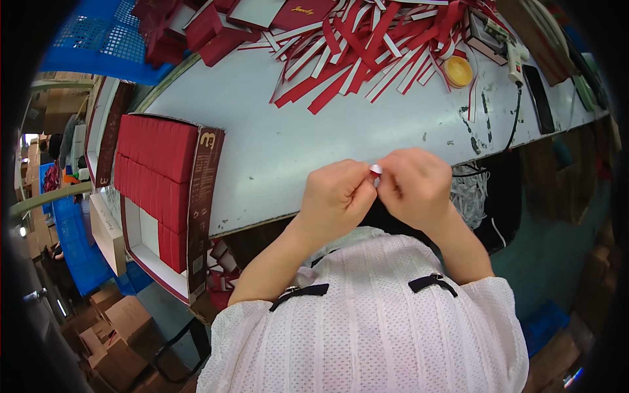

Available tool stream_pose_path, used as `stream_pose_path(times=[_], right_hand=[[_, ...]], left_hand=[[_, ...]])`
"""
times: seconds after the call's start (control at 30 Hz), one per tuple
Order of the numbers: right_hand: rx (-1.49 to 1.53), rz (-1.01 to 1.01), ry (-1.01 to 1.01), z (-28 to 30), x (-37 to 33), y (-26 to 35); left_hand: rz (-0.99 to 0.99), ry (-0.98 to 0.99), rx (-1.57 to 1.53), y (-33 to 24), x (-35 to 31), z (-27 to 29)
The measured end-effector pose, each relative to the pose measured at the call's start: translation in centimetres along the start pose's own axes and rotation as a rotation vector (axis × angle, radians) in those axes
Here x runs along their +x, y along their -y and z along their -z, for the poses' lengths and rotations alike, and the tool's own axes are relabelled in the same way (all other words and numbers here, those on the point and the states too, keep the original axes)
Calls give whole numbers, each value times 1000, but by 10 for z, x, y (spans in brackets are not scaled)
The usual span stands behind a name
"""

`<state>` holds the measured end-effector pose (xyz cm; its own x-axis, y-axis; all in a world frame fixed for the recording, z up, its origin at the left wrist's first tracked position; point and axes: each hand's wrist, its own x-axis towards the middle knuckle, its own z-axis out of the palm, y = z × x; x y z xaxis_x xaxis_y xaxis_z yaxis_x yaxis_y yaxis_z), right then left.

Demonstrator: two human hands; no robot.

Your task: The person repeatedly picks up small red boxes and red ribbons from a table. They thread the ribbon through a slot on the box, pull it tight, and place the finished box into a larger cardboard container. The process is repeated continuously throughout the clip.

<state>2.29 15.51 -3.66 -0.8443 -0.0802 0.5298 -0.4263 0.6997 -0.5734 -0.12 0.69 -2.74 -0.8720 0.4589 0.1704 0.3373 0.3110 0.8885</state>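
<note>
Close to my body, at the table's front edge, both hands meet over a small red and white strip (375,169). Only a short bit of it shows between the fingers. My left hand (335,195) is closed, pinching it between thumb and curled fingers. From the other side my right hand (418,188) also grips the strip with bent fingers, most of them turned away from view. Farther off on the table lies a loose heap of red strips with white backing (367,56), like those in my hands.
At left stands a brown carton (208,177) packed with red boxes (154,170). Dark red boxes (216,33) and a blue crate (98,42) are beyond it. A yellow tape roll (457,71), power strip (516,64) and black phone-like slab (538,98) lie at right. White scraps (469,196) hang below.
</note>
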Motion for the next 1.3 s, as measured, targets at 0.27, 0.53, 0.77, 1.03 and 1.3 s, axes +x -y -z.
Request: stream_pose_path(times=[0.27, 0.53, 0.77, 1.03, 1.3], right_hand=[[1772, -931, -775, 55, -92, -94], [847, -1272, -1104, 100, -250, -245], [-42, -690, -557, 72, -72, -72], [15, 125, -71, 33, 17, 33], [1522, -97, -172, 92, -5, 6]], left_hand=[[373, -445, -1156, 38, -41, 12], [137, -554, -1428, 44, -69, 97], [209, -310, -1079, 0, -42, 80], [-353, 156, -283, -35, 24, 43], [-516, -327, 1322, 91, 156, 125]])
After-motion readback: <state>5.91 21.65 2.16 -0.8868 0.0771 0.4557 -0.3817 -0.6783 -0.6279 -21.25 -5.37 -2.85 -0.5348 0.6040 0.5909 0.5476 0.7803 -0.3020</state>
